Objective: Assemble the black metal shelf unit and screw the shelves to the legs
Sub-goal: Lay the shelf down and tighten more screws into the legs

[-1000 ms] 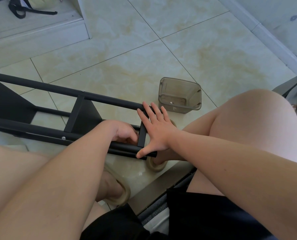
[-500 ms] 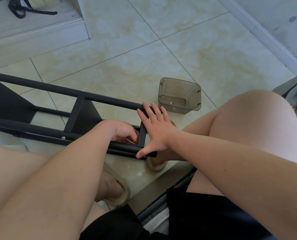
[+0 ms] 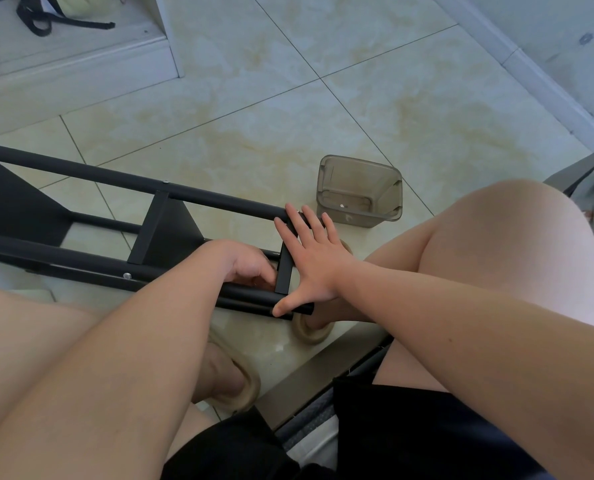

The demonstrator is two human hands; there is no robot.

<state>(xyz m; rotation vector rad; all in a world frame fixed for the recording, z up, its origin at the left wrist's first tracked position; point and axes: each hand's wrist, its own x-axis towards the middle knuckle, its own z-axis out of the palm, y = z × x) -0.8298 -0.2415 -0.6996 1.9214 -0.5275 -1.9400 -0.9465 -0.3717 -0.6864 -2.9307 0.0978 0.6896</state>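
The black metal shelf unit [image 3: 164, 233] lies on its side across the tiled floor, its round legs [image 3: 143, 183] running from the left edge toward my knees. My right hand [image 3: 314, 258] lies flat with spread fingers against the end shelf panel [image 3: 285, 271], the thumb touching the near leg. My left hand [image 3: 245, 263] reaches inside the frame just left of that panel with its fingers curled under; what they hold is hidden. A silver screw head [image 3: 127, 276] shows on the near leg.
A smoky clear plastic box [image 3: 359, 190] stands on the floor just beyond my right hand, with small bits inside. My feet in beige slippers [image 3: 235, 382] rest below the frame. A raised step [image 3: 81, 60] with black straps lies at the far left.
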